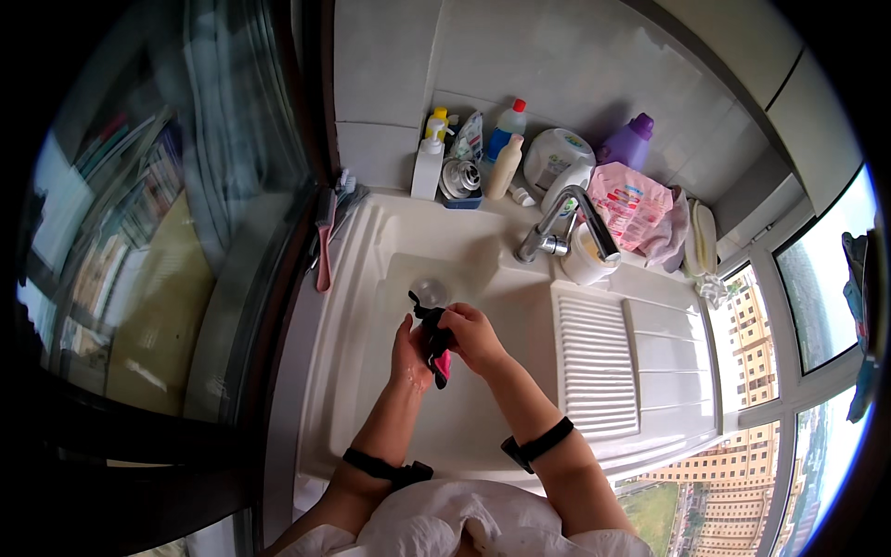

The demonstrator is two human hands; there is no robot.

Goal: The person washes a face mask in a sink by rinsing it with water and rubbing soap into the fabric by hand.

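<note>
A small piece of black fabric (436, 333) with a bright pink patch is between my hands, above the basin of a white laundry sink (498, 390). My right hand (475, 339) pinches the cloth from the right, thumb on top. My left hand (409, 356) holds it from the left against the palm, its fingers partly covered by the cloth. Wet suds show on my left wrist. Beyond the hands, a round drain piece (429, 292) lies at the basin's bottom. Exactly what garment the cloth is, I cannot tell.
A chrome faucet (532, 244) arches over a white tub (590, 254). Bottles, including a purple detergent bottle (626, 143), and a pink bag (630, 205) line the back ledge. A ribbed washboard (597, 362) is at right. A pink-handled brush (324, 250) lies left, near a glass door (230, 209).
</note>
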